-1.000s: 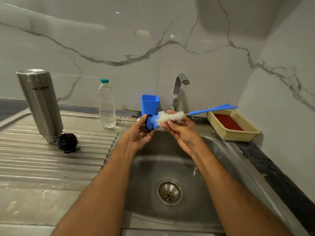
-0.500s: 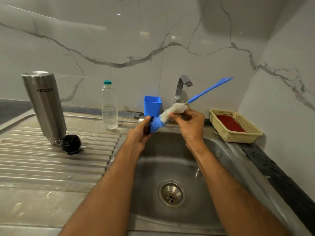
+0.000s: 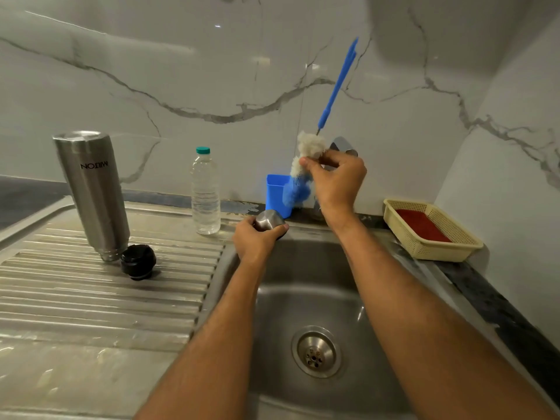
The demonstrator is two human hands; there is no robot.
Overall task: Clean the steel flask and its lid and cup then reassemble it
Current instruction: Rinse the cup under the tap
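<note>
The steel flask [image 3: 92, 192] stands upside down on the draining board at the left, with its black lid [image 3: 138, 261] lying beside its mouth. My left hand [image 3: 257, 239] grips the small steel cup [image 3: 269, 220] at the sink's back left corner. Above it, my right hand [image 3: 336, 183] pinches the white and blue bristles of the bottle brush [image 3: 300, 174]. The brush is nearly upright, its blue handle [image 3: 338, 83] pointing up against the wall, and its tip hangs clear above the cup.
A clear water bottle [image 3: 205, 194] and a blue plastic holder [image 3: 277, 192] stand at the back of the counter. The tap [image 3: 344, 145] is partly hidden behind my right hand. A yellow basket [image 3: 430, 228] with a red pad sits right of the steel sink [image 3: 315, 298].
My right hand has lifted the brush out of the cup and swung it from level to nearly upright. My left hand has lowered the cup towards the sink's edge.
</note>
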